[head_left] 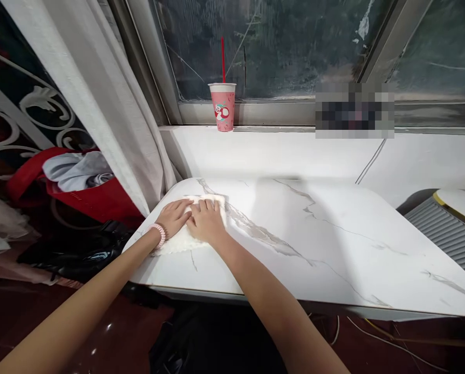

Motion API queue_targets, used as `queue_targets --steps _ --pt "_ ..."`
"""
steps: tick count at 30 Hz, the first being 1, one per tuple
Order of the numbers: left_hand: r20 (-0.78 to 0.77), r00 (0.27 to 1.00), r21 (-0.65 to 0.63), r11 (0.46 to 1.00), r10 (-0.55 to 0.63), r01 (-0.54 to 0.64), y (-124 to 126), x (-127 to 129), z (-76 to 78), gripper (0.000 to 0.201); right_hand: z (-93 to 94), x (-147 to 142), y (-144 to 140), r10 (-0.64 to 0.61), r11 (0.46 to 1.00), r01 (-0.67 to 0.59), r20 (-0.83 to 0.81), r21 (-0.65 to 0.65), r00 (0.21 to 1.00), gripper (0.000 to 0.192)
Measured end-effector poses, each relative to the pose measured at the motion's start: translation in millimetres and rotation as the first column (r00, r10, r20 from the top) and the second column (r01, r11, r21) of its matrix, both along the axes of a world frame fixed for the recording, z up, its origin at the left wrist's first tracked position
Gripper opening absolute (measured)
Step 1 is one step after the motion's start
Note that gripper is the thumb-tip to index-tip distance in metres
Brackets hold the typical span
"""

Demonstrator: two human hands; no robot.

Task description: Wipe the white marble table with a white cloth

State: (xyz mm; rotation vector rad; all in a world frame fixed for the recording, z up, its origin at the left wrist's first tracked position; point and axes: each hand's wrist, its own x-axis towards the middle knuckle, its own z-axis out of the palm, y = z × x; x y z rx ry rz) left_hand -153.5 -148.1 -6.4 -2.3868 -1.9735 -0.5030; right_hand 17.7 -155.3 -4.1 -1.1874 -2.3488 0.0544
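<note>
A cream-white fluffy cloth [186,242] lies spread on the left end of a white marble-patterned tabletop [333,259]. On its left part rests my left hand [174,215], palm down with the fingers stretched out; a pink beaded bracelet [161,235] circles that wrist. Beside it my right hand [206,220] presses flat on the same cloth, fingers slightly spread. The two hands touch or nearly touch near the thumbs. Neither hand grips the cloth, and much of its middle is hidden under them.
A pink paper cup [223,109] with a red straw stands on the window ledge. A pale curtain [111,104] hangs at the left, by a red bag [100,200] with clothes. At the right edge sits a grey ribbed object [442,234]. Loose cables [388,348] run below.
</note>
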Motion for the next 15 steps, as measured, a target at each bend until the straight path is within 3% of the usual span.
queue_targets --steps 8,15 --pt "-0.009 1.000 -0.004 1.000 -0.004 0.004 102.7 31.7 3.4 0.045 -4.0 20.5 89.0 -0.096 0.993 0.094 -0.028 -0.064 0.995 0.037" --pt "-0.010 0.998 -0.013 0.998 -0.056 0.056 148.1 65.4 2.3 0.046 -6.6 51.2 127.2 -0.142 0.989 0.139 -0.065 -0.056 0.988 0.033"
